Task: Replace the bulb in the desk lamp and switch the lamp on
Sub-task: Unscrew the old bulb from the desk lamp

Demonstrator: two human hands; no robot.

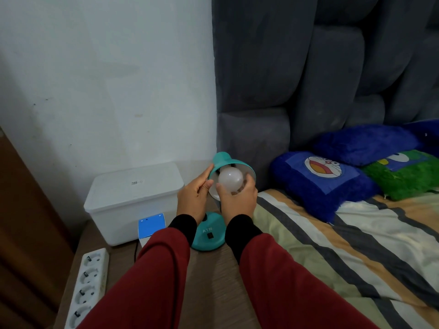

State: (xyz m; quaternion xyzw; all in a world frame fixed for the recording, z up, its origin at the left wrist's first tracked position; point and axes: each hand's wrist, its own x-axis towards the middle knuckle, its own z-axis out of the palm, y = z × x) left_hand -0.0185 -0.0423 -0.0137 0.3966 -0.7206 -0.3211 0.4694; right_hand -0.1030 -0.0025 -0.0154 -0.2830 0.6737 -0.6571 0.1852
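Note:
A teal desk lamp stands on the wooden bedside table, its round base (209,236) carrying a black rocker switch (209,235). Its teal shade (228,161) is tilted up towards me, and a white round bulb (230,179) sits in its mouth, unlit. My left hand (193,195) grips the left rim of the shade. My right hand (238,198) curls around the lower right side of the bulb. Whether the bulb is seated in the socket is hidden inside the shade.
A white lidded plastic box (133,200) stands at the back left of the table (213,286), with a small blue-and-white carton (152,225) in front of it. A white power strip (89,287) lies along the left edge. The striped bed (332,252) and blue pillows (325,184) lie right.

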